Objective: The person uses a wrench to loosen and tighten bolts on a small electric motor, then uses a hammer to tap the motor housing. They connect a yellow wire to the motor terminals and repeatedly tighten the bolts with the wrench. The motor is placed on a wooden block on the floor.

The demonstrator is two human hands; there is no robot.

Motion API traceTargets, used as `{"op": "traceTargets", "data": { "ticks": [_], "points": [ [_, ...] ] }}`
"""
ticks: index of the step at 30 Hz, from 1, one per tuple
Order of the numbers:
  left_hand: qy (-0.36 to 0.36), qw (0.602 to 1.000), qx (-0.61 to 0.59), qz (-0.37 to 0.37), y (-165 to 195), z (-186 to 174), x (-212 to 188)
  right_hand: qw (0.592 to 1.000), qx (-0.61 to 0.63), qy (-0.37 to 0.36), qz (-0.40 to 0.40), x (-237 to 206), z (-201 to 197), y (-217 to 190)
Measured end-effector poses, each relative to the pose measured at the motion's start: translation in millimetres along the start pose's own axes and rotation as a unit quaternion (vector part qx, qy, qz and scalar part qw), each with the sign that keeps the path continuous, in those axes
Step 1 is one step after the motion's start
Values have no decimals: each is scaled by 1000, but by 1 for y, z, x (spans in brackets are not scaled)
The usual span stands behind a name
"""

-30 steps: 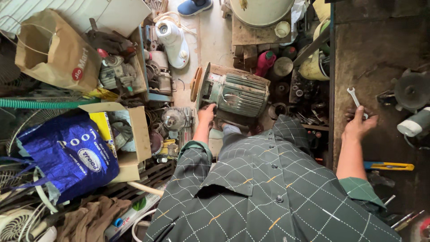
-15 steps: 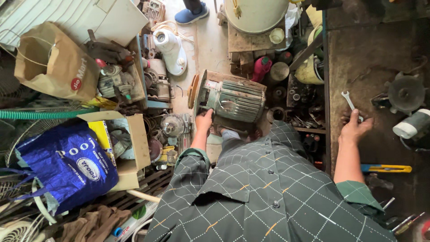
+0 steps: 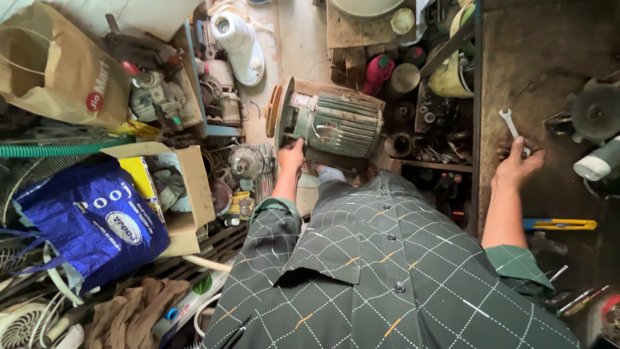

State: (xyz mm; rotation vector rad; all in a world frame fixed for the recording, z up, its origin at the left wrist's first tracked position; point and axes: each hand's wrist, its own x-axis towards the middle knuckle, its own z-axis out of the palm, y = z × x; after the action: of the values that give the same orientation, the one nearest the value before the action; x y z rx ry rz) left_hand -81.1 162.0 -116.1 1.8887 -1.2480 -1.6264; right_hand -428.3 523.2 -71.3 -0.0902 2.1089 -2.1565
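Note:
A grey-green ribbed electric motor (image 3: pixel 336 123) lies on its side on the floor ahead of me. My left hand (image 3: pixel 291 156) rests on its near lower edge, fingers curled against the housing. My right hand (image 3: pixel 516 167) is on the dark workbench (image 3: pixel 529 64) at the right, closed around the lower end of a small silver open-ended wrench (image 3: pixel 511 125) whose head points away from me. My checked dark green shirt fills the bottom of the view.
A brown paper bag (image 3: pixel 58 71), blue woven bag (image 3: pixel 90 220), open cardboard box (image 3: pixel 187 187) and green hose (image 3: pixel 51 150) crowd the left. A white fan base (image 3: pixel 239 45) lies beyond. On the bench sit a yellow utility knife (image 3: pixel 558 224) and a round dark machine part (image 3: pixel 594 113).
The view has tilted slightly, shifting the motor and bench downward. My right hand has slid a little along the bench with the wrench. The left hand stays on the motor.

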Motion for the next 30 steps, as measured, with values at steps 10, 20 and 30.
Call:
{"op": "traceTargets", "data": {
  "ticks": [10,20,30],
  "points": [
    [27,996,48,75,-5,2,5,1000,-17,2,17,1,-2,3],
    [-2,999,-14,30,-4,0,7,1000,-3,6,30,2,0,0],
    [1,999,33,38,-7,-2,8,1000,-22,-3,8,2,0,-3]
  ]
}}
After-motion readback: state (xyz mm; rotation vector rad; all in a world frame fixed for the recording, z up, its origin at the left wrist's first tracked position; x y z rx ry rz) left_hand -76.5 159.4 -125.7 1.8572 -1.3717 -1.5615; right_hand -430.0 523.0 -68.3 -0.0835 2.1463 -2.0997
